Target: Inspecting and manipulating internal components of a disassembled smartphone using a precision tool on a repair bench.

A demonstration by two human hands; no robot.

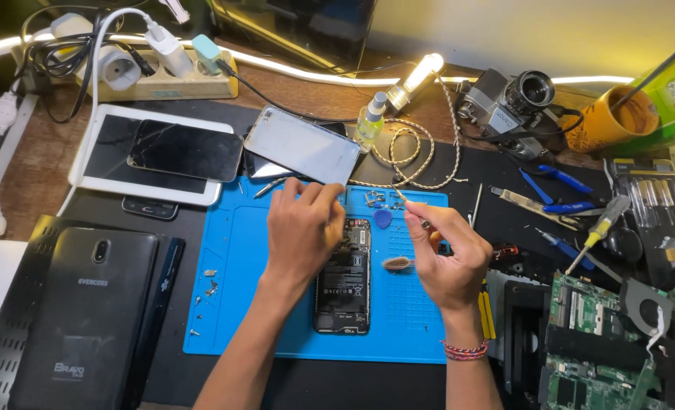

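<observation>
An opened phone [343, 279] with its back cover off lies face down on a blue work mat [235, 304], its battery and board showing. My left hand [301, 231] rests over the phone's upper left corner, fingers bent down onto it. My right hand [447, 250] is just right of the phone and pinches thin metal tweezers [406, 202], whose tips point up-left toward several small metal parts [378, 199] at the mat's top edge. A small brush [397, 263] lies between the phone and my right hand.
A silver phone back cover [301, 144] leans behind the mat. A white tablet with a dark phone [186, 150] on it lies at left, a black tablet [87, 319] in front. Loose screws [207, 288] dot the mat's left. Green circuit boards [596, 342], screwdrivers and a camera [508, 102] crowd the right.
</observation>
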